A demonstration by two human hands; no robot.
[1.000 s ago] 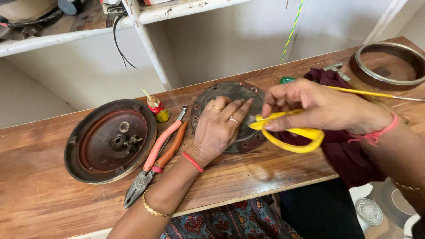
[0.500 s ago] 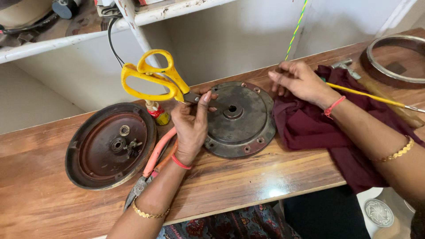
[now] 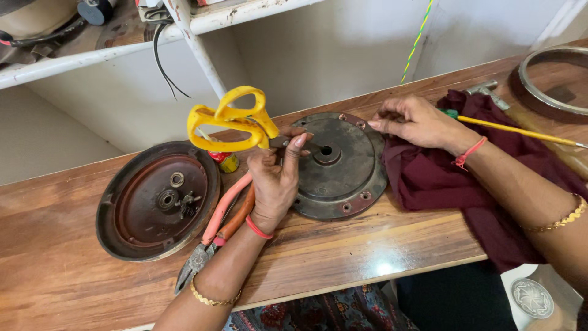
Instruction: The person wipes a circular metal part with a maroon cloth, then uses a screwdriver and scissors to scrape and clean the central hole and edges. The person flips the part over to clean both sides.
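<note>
My left hand (image 3: 275, 178) grips yellow-handled scissors (image 3: 229, 119) near the blades, handles raised up and to the left, the tip pointing toward the hub of a round dark metal cover plate (image 3: 343, 181). My right hand (image 3: 416, 122) rests with its fingertips on the far right rim of that plate, beside a maroon cloth (image 3: 441, 178). A second round cover (image 3: 156, 199), reddish-brown inside, lies to the left.
Orange-handled pliers (image 3: 220, 227) lie between the two covers. A small red and yellow bottle (image 3: 225, 160) stands behind them. A yellow-shafted screwdriver (image 3: 520, 130) lies across the cloth. A metal ring (image 3: 551, 79) sits far right. A white shelf frame (image 3: 196, 49) stands behind the wooden bench (image 3: 343, 251).
The scissors passed from my right hand to my left and rose above the plate. My right hand moved to the plate's far rim.
</note>
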